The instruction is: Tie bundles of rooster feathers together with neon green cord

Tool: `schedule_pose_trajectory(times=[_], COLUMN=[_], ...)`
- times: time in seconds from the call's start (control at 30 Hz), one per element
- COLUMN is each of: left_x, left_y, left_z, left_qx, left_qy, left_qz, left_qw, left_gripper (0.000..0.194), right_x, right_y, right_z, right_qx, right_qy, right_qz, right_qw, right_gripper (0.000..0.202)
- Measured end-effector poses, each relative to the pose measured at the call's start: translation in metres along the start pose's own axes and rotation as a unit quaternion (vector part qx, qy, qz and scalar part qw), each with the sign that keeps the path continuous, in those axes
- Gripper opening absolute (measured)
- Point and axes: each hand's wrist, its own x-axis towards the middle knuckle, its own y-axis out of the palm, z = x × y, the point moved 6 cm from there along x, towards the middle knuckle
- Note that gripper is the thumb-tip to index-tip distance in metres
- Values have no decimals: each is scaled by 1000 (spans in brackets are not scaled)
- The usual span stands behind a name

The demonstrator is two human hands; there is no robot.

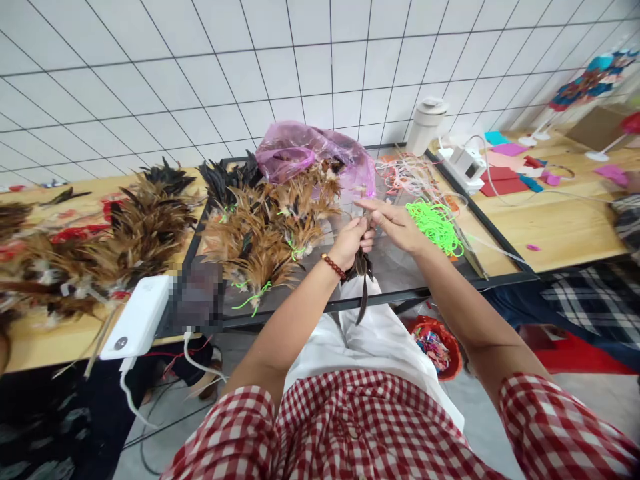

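My left hand (353,243), with a brown bead bracelet at its wrist, is closed around a small bunch of dark feathers (363,267). The feather tips hang down below the fist, over my lap. My right hand (397,223) reaches in from the right with its fingers stretched out, touching the upper end of the bunch by my left thumb. Whether it also pinches a thread there is too small to tell. Left of my hands lie bundles of brown feathers (265,230), some tied with bright green cord. To the right is a tangled heap of green cord (434,228).
Behind the feathers lies a pink plastic bag (300,150). A white bottle (427,125) and a power strip (465,167) stand back right. More feathers (145,230) and a power bank (137,317) are left. Below the table sits a red basket (453,353). People sit at both sides.
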Motion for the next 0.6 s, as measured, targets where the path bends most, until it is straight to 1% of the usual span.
schedule_pose_trajectory(times=[0.07, 0.13, 0.2, 0.27, 0.33, 0.43, 0.53, 0.6], left_x=[-1, -1, -2, -2, -2, -2, -3, -3], left_y=[-2, -3, -4, -4, -4, -2, 1, 4], left_z=[2, 1, -1, -3, -2, 0, 3, 5], left_qx=[2, 6, 8, 10, 11, 5, -1, 3], left_qy=[2, 13, 25, 27, 22, 10, -6, -13], left_qz=[-11, -13, -8, -2, 5, 20, 28, 32], left_qw=[1000, 1000, 1000, 1000, 1000, 1000, 1000, 999], left_gripper=[30, 30, 31, 31, 31, 32, 33, 33], right_x=[-1, -2, -5, -8, -10, -9, -7, -7], right_y=[4, 5, 7, 10, 14, 17, 19, 18], right_z=[-5, -14, -23, -29, -30, -25, -23, -24], right_qx=[25, 99, 184, 239, 264, 283, 308, 328], right_qy=[5, 26, 69, 114, 142, 152, 161, 165], right_qz=[19, 8, -14, -25, -24, -28, -35, -56], right_qw=[1000, 995, 980, 964, 954, 947, 937, 928], right_gripper=[57, 56, 59, 62, 62, 59, 50, 43])
